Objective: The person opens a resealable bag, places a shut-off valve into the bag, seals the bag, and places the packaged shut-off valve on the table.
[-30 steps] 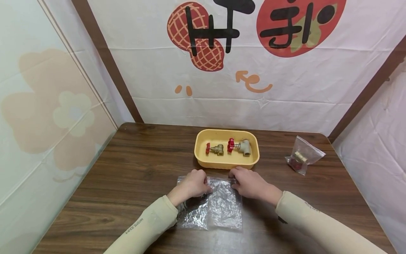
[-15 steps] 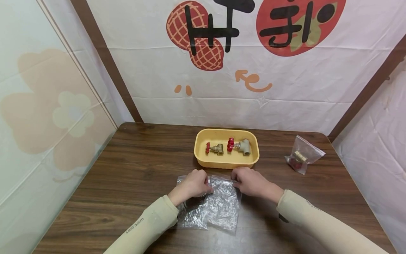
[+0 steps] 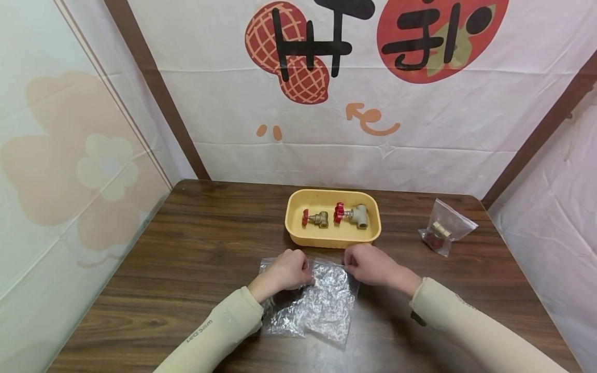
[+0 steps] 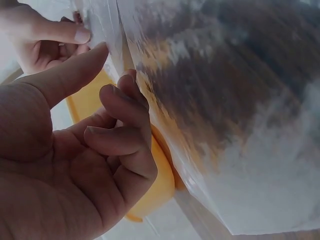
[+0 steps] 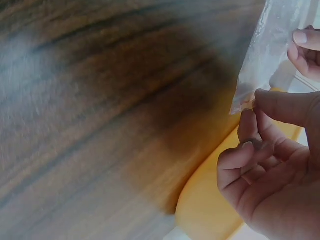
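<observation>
Two clear plastic bags lie side by side before me in the head view: the left bag (image 3: 283, 320) flat under my left forearm and hand, the right bag (image 3: 330, 305) slanted and partly over it. My left hand (image 3: 285, 270) pinches the right bag near its upper left edge, other fingers curled in. At the upper right corner, my right hand (image 3: 370, 265) grips the same bag between thumb and index finger, as the right wrist view shows at the bag corner (image 5: 247, 95). Just beyond the hands stands a yellow tray (image 3: 333, 241).
Inside the tray lie a brass valve (image 3: 322, 219) with a red handwheel and a grey valve (image 3: 360, 216) with a red handwheel. A clear bag (image 3: 448, 228) holding a brass and red part lies at right on the wooden table (image 3: 186, 269). A printed cloth (image 3: 224, 119) hangs behind.
My right hand has shifted slightly right with the bag's corner. The right bag has turned from straight to slanted, overlapping the left bag. My left hand has barely moved.
</observation>
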Tool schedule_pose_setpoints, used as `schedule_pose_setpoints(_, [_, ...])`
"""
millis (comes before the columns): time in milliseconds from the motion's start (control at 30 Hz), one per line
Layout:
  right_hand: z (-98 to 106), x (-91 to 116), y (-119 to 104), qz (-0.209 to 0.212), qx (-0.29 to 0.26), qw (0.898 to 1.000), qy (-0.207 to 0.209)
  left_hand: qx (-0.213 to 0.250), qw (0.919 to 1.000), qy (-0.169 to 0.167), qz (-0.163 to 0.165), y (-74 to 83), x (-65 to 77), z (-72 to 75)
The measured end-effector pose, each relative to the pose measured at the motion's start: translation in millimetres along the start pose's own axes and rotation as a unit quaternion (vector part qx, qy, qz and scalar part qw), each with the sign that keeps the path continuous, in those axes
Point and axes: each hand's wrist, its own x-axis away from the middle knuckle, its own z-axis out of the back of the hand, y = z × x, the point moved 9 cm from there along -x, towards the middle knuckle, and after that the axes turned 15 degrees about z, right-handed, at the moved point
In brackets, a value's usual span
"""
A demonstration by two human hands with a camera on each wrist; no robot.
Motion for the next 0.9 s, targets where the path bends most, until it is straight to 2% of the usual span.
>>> schedule_pose_setpoints(133, [6,1,-3,-0.002,-0.014,1.000,0.002,0.002,1.0000,-0.004,0.000,0.3,-0.4,-0.1])
schedule_pose_setpoints(400, [14,1,-9,-0.005,-0.030,0.999,-0.013,0.019,0.9995,-0.006,-0.026,5.8,1.4,1.1])
schedule_pose_setpoints(667, [26,3,-13,0.002,-0.083,0.996,-0.011,0.029,0.9983,0.008,-0.049,12.3,3.6,6.4])
schedule_pose_setpoints(900, [32,4,-13,-0.003,-0.103,0.995,-0.005,0.033,0.9971,0.019,-0.066,18.2,6.0,11.3])
